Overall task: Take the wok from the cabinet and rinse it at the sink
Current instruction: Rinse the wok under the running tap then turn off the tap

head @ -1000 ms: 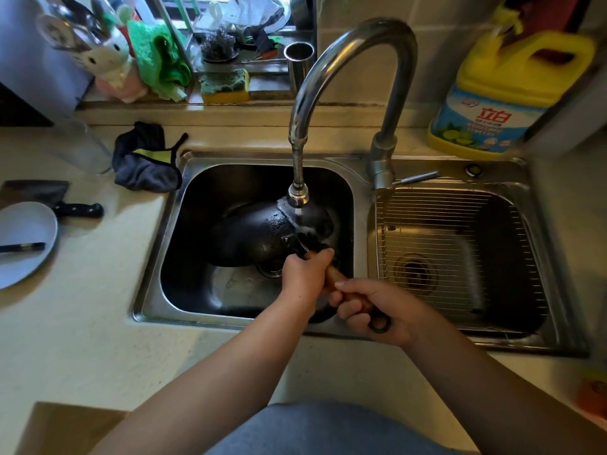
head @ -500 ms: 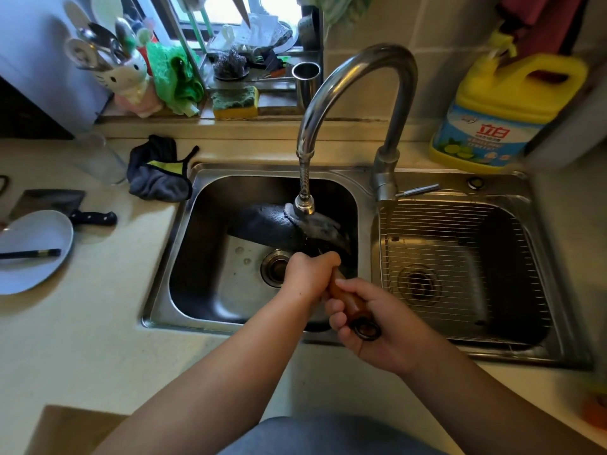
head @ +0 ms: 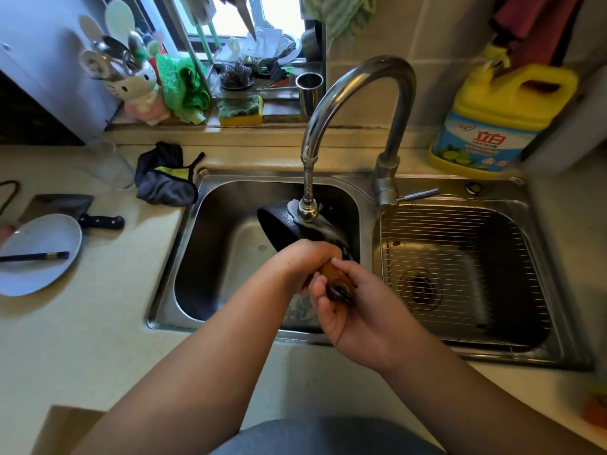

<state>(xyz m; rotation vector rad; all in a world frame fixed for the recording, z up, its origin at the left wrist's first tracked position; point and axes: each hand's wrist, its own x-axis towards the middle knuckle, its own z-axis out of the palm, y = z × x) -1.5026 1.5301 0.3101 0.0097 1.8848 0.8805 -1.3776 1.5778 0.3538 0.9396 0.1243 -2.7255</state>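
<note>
Both hands, left hand [head: 307, 257] and right hand [head: 358, 303], clenched around wooden handle [head: 331, 272], tilting black wok [head: 289, 224] under faucet [head: 354, 103] in left sink basin [head: 230, 254].

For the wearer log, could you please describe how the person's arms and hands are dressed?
Both forearms are bare, with no sleeves in view. The left hand and right hand wear no gloves, and no rings, watch or bracelets show. Grey-blue clothing appears at the frame's bottom.
</note>
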